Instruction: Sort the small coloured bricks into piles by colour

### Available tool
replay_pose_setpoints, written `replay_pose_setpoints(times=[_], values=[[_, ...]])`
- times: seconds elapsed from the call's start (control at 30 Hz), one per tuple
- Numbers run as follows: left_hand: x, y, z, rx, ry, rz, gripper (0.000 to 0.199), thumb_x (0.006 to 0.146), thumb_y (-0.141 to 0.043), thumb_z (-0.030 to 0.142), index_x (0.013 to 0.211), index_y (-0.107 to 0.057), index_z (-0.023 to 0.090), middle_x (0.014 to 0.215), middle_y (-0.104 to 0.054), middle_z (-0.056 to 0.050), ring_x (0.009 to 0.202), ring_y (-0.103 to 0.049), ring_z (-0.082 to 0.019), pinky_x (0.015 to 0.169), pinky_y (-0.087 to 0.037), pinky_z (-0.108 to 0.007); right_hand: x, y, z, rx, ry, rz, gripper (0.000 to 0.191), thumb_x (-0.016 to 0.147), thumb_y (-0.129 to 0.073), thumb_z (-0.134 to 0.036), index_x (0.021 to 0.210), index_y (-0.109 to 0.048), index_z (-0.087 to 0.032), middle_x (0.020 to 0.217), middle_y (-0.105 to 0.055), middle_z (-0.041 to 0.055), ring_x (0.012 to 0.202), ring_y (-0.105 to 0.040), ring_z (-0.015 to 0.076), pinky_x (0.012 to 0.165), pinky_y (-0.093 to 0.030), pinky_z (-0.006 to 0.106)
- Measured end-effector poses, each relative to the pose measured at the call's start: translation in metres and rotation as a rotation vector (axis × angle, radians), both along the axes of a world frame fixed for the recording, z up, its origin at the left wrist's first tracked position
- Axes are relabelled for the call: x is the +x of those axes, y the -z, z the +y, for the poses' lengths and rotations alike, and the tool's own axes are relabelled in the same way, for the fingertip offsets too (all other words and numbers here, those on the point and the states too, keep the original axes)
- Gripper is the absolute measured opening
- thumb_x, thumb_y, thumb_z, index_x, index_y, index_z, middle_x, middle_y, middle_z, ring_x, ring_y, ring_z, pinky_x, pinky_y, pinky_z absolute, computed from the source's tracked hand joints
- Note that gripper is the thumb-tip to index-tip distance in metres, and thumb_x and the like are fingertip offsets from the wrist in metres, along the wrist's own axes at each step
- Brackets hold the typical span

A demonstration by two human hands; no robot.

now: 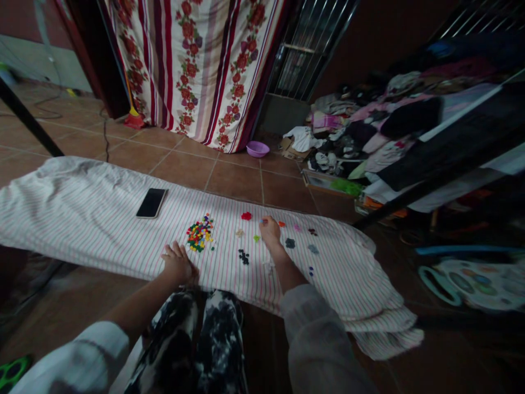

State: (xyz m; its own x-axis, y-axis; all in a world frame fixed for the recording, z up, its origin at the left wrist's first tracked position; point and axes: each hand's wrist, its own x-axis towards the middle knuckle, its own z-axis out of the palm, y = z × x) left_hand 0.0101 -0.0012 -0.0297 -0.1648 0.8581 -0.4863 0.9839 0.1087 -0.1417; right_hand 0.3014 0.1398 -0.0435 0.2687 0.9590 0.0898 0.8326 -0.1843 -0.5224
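Observation:
My left hand (177, 265) rests on the striped cloth (102, 191) with its fingers apart, just below a mixed heap of small coloured bead-like pieces (199, 234). Pinched together, the fingers of my right hand (269, 230) are down at the cloth. A speck of blue shows at those fingertips; whether it is held or lies beneath, I cannot tell. Small single-colour groups surround that hand: red pieces (246, 216), beige pieces (239, 233), lime pieces (256, 238), black pieces (244, 256), orange pieces (281, 224), pink pieces (297, 227) and dark grey pieces (290, 243).
A phone (151, 203) lies on the cloth left of the heap. Farther right are brown pieces (313, 232), grey pieces (313, 249) and dark blue pieces (311, 271). Beyond the cloth, a purple basin (257, 149) and piled clothes (369, 126) sit on the tiled floor.

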Motion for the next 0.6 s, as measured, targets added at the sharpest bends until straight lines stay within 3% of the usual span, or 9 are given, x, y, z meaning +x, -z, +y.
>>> replay_pose_setpoints(times=[0.23,0.6], values=[[0.003,-0.005,-0.001,-0.014,0.022,0.037,0.091,0.086,-0.044,0.052,0.152,-0.018,-0.006,0.16,-0.013,-0.033,0.145,-0.018,-0.054,0.108,-0.032,-0.057,0.03,0.004,0.016,-0.072,0.054,-0.093,0.03,0.086,-0.05,-0.013,0.106,-0.072,-0.018,0.105,-0.074,0.0097,0.099,-0.067,0.0201,0.086,-0.048,0.027],[0.001,-0.001,0.0,0.009,0.014,-0.003,0.089,0.084,-0.048,0.048,0.151,-0.024,-0.006,0.159,-0.015,-0.034,0.145,-0.018,-0.055,0.107,-0.033,-0.059,0.034,0.019,0.03,-0.042,0.045,-0.075,0.033,0.081,-0.051,-0.009,0.104,-0.073,-0.018,0.102,-0.075,0.0094,0.099,-0.068,0.0204,0.09,-0.048,0.028]])
